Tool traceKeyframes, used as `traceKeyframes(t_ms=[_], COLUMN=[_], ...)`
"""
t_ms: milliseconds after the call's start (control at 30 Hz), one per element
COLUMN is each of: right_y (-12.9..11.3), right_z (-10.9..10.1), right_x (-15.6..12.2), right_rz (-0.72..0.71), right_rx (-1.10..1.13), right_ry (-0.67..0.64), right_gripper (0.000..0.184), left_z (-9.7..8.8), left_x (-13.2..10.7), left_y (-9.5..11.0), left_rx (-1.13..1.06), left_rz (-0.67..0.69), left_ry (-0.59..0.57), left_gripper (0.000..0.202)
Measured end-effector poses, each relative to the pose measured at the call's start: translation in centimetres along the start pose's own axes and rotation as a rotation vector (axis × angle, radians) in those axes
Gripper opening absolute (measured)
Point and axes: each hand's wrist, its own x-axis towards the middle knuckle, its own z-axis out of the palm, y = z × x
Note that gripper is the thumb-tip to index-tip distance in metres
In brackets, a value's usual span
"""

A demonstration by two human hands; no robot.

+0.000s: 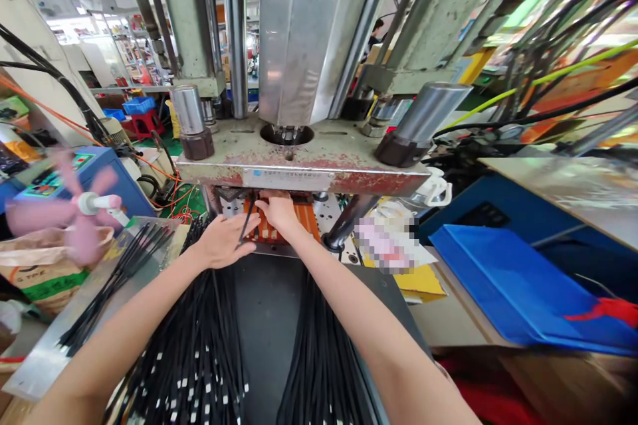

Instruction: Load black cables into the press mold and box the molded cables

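Both my hands reach under the worn metal plate (304, 169) of a vertical press. My left hand (224, 239) pinches a thin black cable (246, 219) and holds its end against the orange mould (304, 216) below the plate. My right hand (279, 211) lies on the mould with its fingers curled down; what they hold, if anything, is hidden. Under my left forearm lies a thick bundle of black cables with white tags (199, 352). A second black bundle (319, 352) lies under my right forearm.
A pink fan (82, 209) spins at the left above a paper sack (44, 265). More black cables (117, 275) lie on a metal tray at the left. A blue bin (518, 279) and yellow paper (421, 279) lie at the right. Press columns (236, 33) rise behind.
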Motion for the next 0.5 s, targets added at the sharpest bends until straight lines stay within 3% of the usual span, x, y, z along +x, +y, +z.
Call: traceKeyframes(t_ms=[100,300,400,500], right_y=[0.1,-1.1,-0.9,1.5], right_z=[-0.2,-0.3,-0.8,-2.4], right_x=[-1.3,-4.4,-4.6,-7.1], right_rz=[0.039,-0.035,-0.036,-0.070], right_rx=[-0.121,-0.178,-0.170,-0.146], right_ry=[0.026,-0.043,-0.024,0.055], right_gripper=[0.021,0.019,0.020,0.022], left_z=[0.3,1.4,1.2,0.8], left_x=[3.5,10.3,10.3,6.9], left_y=[-0.7,-3.4,-3.3,-1.8], left_rx=[-0.015,-0.197,-0.201,-0.188], left_rz=[-0.131,-0.311,-0.353,-0.291], left_ry=[-0.042,-0.142,-0.157,-0.096], left_gripper=[0.055,0.051,0.055,0.056])
